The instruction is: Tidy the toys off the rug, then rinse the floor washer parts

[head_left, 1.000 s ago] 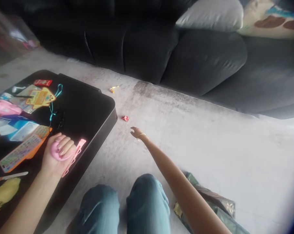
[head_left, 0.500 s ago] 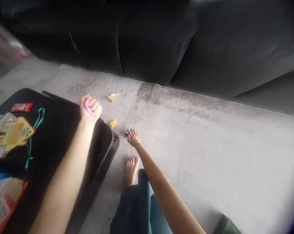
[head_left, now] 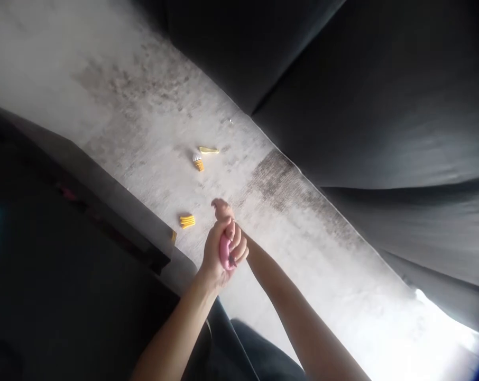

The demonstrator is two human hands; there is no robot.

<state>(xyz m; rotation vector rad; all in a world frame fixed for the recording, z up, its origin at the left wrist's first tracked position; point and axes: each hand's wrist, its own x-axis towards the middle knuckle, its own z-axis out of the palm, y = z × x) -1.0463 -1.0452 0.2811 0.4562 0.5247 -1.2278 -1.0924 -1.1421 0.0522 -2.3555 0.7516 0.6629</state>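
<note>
One camera rides on my head, looking forward and steeply down, rolled sideways so the carpet (head_left: 152, 121) runs diagonally. It is close: my left hand (head_left: 219, 250) sits near centre, the sofa (head_left: 362, 106) crossing the upper right.

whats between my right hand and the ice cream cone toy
Nothing: the head view shows only bare carpet between the right hand and the ice cream cone; the left hand grips a pink toy.

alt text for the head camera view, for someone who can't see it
A person's left hand grips a small pink object above grey carpet, with the right hand partly hidden behind it. Small yellow toy pieces lie nearby, between a black surface and a dark sofa.
</note>
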